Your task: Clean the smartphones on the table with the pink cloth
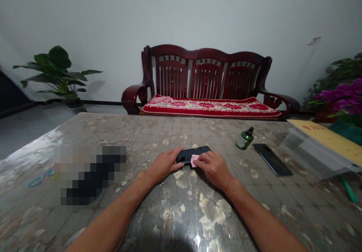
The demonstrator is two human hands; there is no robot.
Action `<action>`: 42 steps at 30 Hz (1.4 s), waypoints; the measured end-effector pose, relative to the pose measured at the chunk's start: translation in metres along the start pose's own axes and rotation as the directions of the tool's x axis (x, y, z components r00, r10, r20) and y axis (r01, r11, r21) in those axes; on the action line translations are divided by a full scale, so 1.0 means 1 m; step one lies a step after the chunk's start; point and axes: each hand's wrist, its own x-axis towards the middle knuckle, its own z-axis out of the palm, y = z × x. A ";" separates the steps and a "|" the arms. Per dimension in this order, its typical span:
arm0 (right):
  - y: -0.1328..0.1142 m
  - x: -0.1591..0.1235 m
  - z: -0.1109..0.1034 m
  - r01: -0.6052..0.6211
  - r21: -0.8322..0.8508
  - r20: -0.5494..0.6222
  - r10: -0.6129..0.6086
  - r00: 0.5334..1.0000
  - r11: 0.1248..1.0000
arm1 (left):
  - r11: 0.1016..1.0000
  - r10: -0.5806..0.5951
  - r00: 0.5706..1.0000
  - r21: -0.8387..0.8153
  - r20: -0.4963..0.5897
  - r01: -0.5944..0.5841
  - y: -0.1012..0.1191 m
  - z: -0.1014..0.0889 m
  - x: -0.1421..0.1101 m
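Observation:
A dark phone [190,154] lies flat on the patterned table [181,206], just in front of me. My left hand [164,163] rests on the table with its fingers against the phone's left end, steadying it. My right hand [213,167] presses a small pink cloth [194,159] onto the phone's near edge, fingers closed on the cloth. The cloth covers part of the phone's surface.
A small green bottle [244,138] stands to the right, with a second dark phone [272,159] lying beside it. A clear plastic box with a yellow lid [325,146] sits at the right edge. A blurred-out patch [90,174] lies left. A wooden bench [206,82] stands beyond the table.

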 end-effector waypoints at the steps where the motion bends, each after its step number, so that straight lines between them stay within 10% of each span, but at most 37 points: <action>1: 0.006 -0.003 -0.002 -0.023 0.006 -0.011 0.023 1.000 1.000 | 1.000 0.000 1.000 0.004 0.008 -0.001 0.000 0.000 0.000; 11: 0.042 -0.029 -0.003 -0.341 0.085 0.036 0.339 0.940 0.936 | 0.999 0.030 0.999 0.033 0.040 -0.031 -0.003 0.000 -0.002; 42: 0.027 -0.025 0.005 -0.442 0.071 0.138 0.430 0.892 0.894 | 0.997 -0.008 1.000 -0.077 -0.030 0.005 -0.010 0.009 0.003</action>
